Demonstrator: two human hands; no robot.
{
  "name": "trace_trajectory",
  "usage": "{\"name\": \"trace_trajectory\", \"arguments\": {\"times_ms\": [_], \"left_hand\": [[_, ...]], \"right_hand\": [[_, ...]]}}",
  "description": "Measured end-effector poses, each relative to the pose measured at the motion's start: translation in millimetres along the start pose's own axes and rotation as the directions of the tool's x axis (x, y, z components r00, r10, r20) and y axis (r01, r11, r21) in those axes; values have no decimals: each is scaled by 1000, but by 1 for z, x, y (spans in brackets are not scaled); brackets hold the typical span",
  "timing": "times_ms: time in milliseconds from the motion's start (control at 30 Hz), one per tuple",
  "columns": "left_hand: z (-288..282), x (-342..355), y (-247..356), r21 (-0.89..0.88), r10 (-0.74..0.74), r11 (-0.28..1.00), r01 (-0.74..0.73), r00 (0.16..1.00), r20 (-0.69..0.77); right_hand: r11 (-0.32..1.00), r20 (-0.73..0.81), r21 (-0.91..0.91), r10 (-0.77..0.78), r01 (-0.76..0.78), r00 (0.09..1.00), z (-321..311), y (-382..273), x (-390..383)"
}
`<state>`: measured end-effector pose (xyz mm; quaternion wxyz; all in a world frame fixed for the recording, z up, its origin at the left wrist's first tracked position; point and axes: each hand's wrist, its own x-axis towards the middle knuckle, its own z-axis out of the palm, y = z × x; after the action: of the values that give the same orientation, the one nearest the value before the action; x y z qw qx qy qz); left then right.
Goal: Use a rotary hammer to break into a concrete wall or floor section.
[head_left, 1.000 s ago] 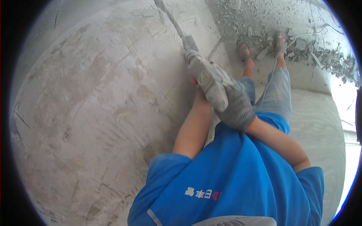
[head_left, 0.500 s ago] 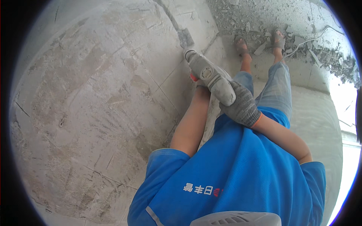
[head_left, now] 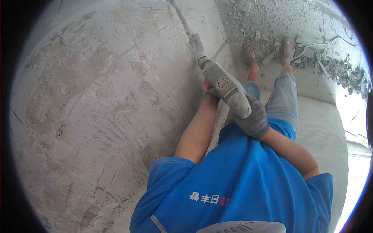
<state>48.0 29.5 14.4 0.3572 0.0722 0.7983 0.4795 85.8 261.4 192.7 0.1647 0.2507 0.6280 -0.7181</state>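
A dusty grey-green rotary hammer (head_left: 220, 79) with a red part on its side slants up and left, its front end against the grey wall. My right hand (head_left: 253, 119), in a grey knit glove, is closed around its rear end. My left hand (head_left: 211, 93) is at the near side of the tool body, by the red part; most of it is hidden behind the tool. At the tool's front, a wide grey piece (head_left: 196, 43) meets the lower end of a narrow groove (head_left: 179, 16) cut into the wall. Whether that piece is bit or dust-covered guard, I cannot tell.
The rough wall (head_left: 97, 116) fills the left side, with thin joint lines and scraped patches. Broken rubble (head_left: 268, 58) lies around my sandalled feet. A pale cord (head_left: 311, 46) crosses the rubble beside my leg. Bright light enters at far right.
The view has shifted slightly, so wall and feet sit lower in it. The hammer has moved a little to the right, with both hands staying on it. The cord now shows running across my leg.
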Motion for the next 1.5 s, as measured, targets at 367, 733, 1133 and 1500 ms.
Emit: {"name": "trace_trajectory", "arguments": {"times_ms": [367,733,1133,1500], "left_hand": [[17,15,-27,-52,-77,996,79,996,41],[-17,33,-39,-104,-102,989,108,993,65],[-24,37,43,-379,-722,633,675,691,25],[-14,53,29,-516,-626,635,574,775,91]], "right_hand": [[998,92,-44,49,-45,995,-49,4,-4],[999,-21,14,46,-46,999,-39,16,23],[908,208,354,157,-224,965,-116,93,31],[952,19,285,-120,110,993,-88,125,42]]}}
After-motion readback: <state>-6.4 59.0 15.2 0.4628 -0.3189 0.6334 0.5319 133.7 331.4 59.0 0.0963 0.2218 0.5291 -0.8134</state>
